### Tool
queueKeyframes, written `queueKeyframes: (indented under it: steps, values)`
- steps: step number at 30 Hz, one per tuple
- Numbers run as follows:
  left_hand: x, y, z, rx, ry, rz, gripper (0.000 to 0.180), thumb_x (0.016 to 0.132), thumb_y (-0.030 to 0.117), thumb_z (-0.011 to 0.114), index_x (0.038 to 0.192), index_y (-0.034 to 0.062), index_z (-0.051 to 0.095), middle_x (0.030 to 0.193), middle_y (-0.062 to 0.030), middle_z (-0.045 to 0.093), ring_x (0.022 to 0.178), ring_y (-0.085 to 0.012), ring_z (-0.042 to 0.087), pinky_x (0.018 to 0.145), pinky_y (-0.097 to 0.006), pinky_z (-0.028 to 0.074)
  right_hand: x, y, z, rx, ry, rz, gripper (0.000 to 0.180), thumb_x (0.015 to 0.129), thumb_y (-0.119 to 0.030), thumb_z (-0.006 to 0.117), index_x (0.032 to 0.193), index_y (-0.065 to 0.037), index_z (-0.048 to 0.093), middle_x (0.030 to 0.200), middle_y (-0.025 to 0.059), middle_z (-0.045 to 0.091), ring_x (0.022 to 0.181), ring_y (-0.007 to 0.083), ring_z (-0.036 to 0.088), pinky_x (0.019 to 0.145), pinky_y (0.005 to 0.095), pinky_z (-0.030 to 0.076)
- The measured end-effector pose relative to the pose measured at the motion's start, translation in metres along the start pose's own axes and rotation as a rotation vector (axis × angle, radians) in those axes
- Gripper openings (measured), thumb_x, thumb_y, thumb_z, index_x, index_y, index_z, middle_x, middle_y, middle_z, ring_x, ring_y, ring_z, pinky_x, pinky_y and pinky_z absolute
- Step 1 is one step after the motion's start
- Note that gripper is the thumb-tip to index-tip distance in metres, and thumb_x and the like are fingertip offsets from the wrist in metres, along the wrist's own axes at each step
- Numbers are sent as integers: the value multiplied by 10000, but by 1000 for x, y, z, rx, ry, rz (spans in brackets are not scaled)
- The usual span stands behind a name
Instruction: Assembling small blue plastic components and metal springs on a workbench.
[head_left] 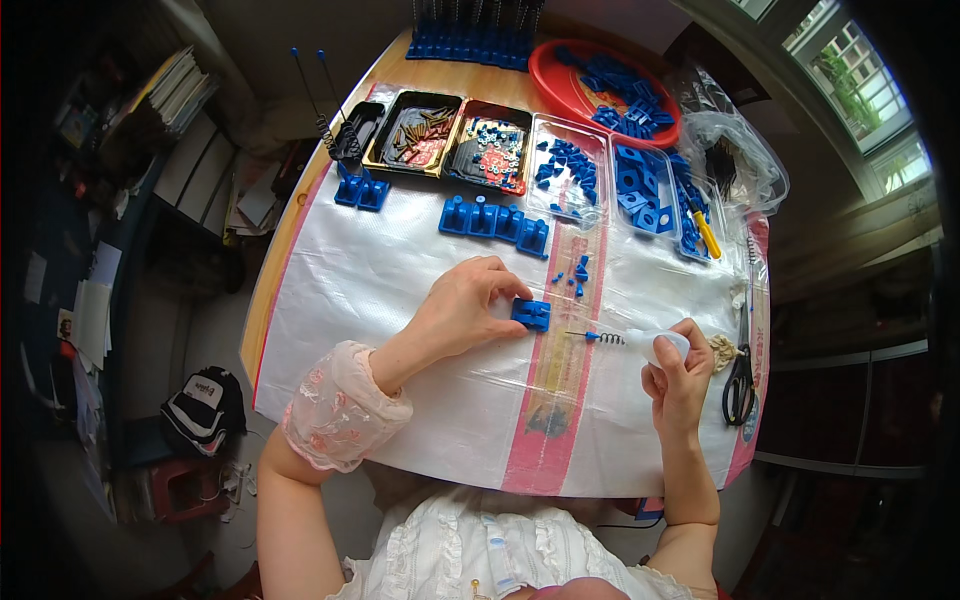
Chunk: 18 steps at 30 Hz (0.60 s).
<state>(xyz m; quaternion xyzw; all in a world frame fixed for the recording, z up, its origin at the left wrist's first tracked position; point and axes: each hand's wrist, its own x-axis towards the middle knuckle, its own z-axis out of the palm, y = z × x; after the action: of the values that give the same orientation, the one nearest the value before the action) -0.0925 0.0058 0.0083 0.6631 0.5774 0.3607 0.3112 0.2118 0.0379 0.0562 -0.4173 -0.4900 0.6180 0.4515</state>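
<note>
My left hand [470,308] pinches a small blue plastic block [530,315] by its left end, on or just above the white sheet. A small whitish squeeze bottle [665,347] is gripped in my right hand [677,382], tipped so that it points left. Between the hands lies a dark coiled spring [610,339] with a blue piece on a thin straight pin. Several tiny blue parts [581,275] are scattered beyond the block. Farther off stands a row of joined blue blocks [493,224], with another pair of blue blocks [362,192] to its left.
Along the back are a tray of brass-coloured pins [372,157], a tray of small parts [455,172], clear boxes of blue pieces [567,212] and a red basin [535,80]. A yellow-handled tool [707,236] lies at the right, black scissors [739,388] nearer me.
</note>
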Motion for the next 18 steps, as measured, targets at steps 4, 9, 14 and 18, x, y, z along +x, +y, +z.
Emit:
queueKeyframes:
  steps: [4,9,14,18]
  values:
    - [-1,-1,0,-2,0,3,380,723,145,953,1074,88,817,975,-42,716,853,-192,622,801,-333,542,0,-1,1,8,6,1,229,994,-99,728,907,-104,517,685,-79,494,473,-19,325,399,204,238]
    - [0,0,0,2,-8,-9,386,723,143,952,1082,91,819,978,-41,716,858,-195,624,804,-336,542,0,-1,2,1,-4,4,228,994,-98,728,905,-104,518,680,-80,490,476,-19,325,402,203,243]
    - [0,1,-1,-6,-7,-9,381,723,142,950,1078,89,821,974,-42,713,861,-197,626,806,-336,541,1,-2,2,-2,-5,-3,228,992,-99,731,906,-104,519,680,-80,490,477,-20,326,404,203,250]
    - [0,-1,0,-20,-3,-6,385,719,141,950,1078,87,821,976,-44,715,861,-199,627,808,-336,542,2,1,1,-12,-4,-12,226,991,-102,732,909,-105,521,680,-82,491,476,-20,330,401,203,249]
